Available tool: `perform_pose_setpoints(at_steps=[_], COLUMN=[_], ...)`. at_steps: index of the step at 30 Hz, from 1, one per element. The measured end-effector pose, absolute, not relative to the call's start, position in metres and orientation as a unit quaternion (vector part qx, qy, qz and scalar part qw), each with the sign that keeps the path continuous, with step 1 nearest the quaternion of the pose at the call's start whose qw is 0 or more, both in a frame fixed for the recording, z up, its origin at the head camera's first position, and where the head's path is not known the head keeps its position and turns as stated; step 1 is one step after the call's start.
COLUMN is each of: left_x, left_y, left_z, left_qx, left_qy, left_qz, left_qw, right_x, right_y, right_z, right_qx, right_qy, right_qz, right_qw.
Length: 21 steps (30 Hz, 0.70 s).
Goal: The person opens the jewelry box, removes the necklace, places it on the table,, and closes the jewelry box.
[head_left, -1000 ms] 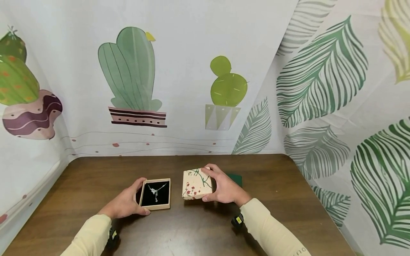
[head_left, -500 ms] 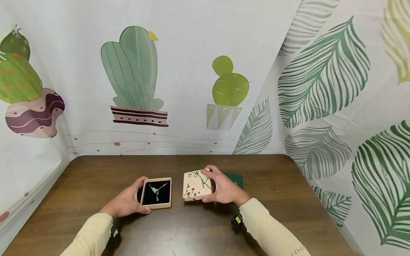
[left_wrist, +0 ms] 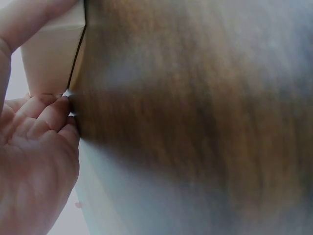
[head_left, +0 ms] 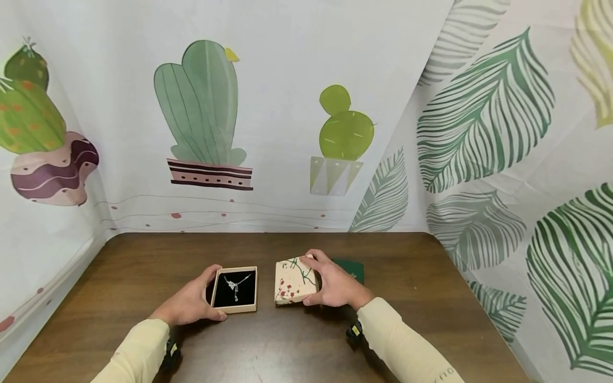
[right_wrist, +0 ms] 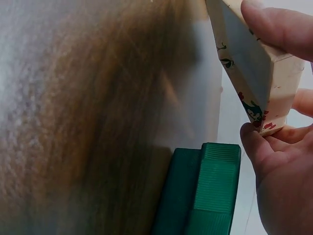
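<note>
A shallow cream jewellery box base point(head_left: 254, 292) rests on the table with a black insert point(head_left: 244, 301). On the insert lies a silver necklace point(head_left: 232, 286) with a pendant. My left hand point(head_left: 191, 299) grips the base from the left, thumb at the near side and fingers at the far side. To its right, my right hand point(head_left: 337, 282) holds the matching box lid point(head_left: 291, 282), cream with red blossoms and green stems. In the right wrist view the lid point(right_wrist: 282, 90) is raised off the table and tilted, its hollow inside showing between thumb and fingers.
Partly hidden behind my right hand is a dark green box point(head_left: 353, 268); its ribbed side point(right_wrist: 217, 188) shows in the right wrist view. Beneath everything is a brown wooden table point(head_left: 268, 346), backed by a white curtain point(head_left: 278, 106) printed with cacti and leaves.
The lid has come slightly lower and nearer to me in my right hand. The left hand and base hold still; the whole head view has shifted a little.
</note>
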<state>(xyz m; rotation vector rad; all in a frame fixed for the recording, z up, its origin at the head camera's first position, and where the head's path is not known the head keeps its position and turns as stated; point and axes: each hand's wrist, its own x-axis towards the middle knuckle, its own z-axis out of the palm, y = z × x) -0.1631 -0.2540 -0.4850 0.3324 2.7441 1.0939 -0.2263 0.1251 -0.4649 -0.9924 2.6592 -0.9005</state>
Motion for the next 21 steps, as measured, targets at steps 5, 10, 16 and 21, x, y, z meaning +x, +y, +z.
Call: perform_pose_setpoints(at_steps=[5,10,16,21], left_x=[-0.1634,-0.1645,-0.1645,-0.1611], left_y=[-0.2537,-0.2536,-0.2531,-0.2526], left_z=[-0.4871,-0.4886,-0.4871,-0.4868], left_qx=[0.112,0.114,0.110,0.108], left_qy=[0.919,0.918,0.922,0.922], left_qz=[0.369,0.370,0.363,0.363], left_qw=[0.086,0.086,0.082,0.083], right_x=[-0.2250,-0.2251,-0.2277,-0.2274], right_y=[0.1252,0.1245,0.1230,0.1214], right_z=[-0.4659,-0.4656,-0.4627,-0.4600], right_qx=[-0.333,-0.340,-0.353,-0.364], right_qy=[0.893,0.897,0.904,0.909], right_qz=[-0.288,-0.268,-0.232,-0.195], right_qw=[0.090,0.086,0.062,0.048])
